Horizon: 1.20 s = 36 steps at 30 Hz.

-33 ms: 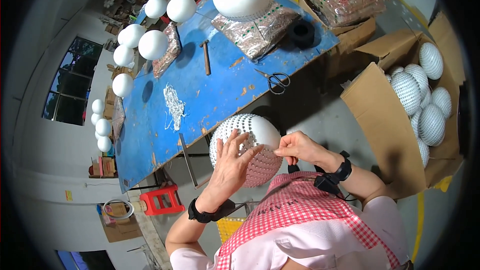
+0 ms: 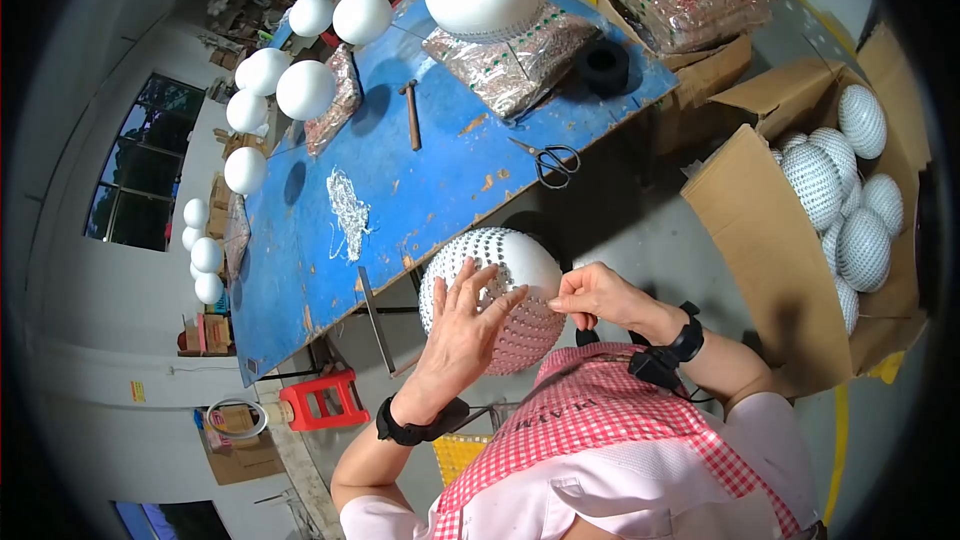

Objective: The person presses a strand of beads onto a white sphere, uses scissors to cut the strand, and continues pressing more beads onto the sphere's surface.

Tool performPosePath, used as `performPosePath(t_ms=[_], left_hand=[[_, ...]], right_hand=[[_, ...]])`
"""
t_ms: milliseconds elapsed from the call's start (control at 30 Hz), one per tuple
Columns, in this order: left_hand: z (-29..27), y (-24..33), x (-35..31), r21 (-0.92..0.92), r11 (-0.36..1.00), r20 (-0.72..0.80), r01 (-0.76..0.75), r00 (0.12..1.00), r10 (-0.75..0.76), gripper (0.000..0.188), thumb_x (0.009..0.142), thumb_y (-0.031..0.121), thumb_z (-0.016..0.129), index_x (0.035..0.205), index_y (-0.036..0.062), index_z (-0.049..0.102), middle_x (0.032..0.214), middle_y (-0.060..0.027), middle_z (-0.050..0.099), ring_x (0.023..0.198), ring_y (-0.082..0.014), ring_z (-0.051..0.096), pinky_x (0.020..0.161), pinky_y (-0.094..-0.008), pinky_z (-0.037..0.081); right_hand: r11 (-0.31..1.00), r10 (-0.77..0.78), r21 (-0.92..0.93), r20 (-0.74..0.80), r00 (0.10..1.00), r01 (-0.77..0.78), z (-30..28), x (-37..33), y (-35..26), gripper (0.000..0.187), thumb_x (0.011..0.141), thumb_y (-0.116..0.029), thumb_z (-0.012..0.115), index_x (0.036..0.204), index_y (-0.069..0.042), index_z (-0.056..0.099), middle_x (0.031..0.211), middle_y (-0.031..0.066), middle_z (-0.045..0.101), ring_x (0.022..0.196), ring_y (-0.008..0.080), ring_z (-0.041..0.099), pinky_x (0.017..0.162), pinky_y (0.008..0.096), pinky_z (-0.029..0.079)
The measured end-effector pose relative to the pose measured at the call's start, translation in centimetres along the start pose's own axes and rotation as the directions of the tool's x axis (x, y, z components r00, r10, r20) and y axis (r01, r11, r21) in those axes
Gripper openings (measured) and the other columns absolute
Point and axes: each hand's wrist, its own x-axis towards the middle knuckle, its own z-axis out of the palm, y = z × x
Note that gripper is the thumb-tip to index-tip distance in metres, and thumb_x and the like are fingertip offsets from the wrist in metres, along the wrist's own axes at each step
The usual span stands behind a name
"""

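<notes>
A large white ball (image 2: 537,262), part covered in rows of small silvery studs, rests against my apron below the table's edge. A smooth bare patch shows at its upper right. My left hand (image 2: 463,325) lies on the studded side, fingers spread and touching the surface, with thumb and forefinger reaching toward the bare patch. At the ball's right edge, my right hand (image 2: 592,295) is closed in a pinch. Whatever sits between its thumb and forefinger is too small to make out. The underside of the ball is hidden.
On the blue table (image 2: 420,200) lie scissors (image 2: 553,162), a hammer (image 2: 412,118), a silvery strand pile (image 2: 348,215), a black roll (image 2: 603,62) and a bagged pack (image 2: 500,70) under a big ball. A carton (image 2: 770,270) of studded balls stands right; a red stool (image 2: 325,402), left.
</notes>
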Motion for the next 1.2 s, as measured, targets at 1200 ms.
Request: performPosePath(t_ms=[1200], left_hand=[[0.2,0.9,-0.1,0.098,0.995,-0.047,-0.008,0.999,0.012,0.053,0.078,0.016,0.07,0.129,0.0232,0.054,0.139,-0.0146,0.041,0.135,-0.0375,0.03,0.11,-0.0562,0.02]], right_hand=[[0.982,-0.108,-0.159,-0.022,0.994,0.103,-1.4,0.3,2.1,0.022,0.089,-0.02,0.064,0.079,-0.001,0.061,0.066,-0.0009,0.059,0.06,0.0056,0.057,0.052,0.0209,0.045]])
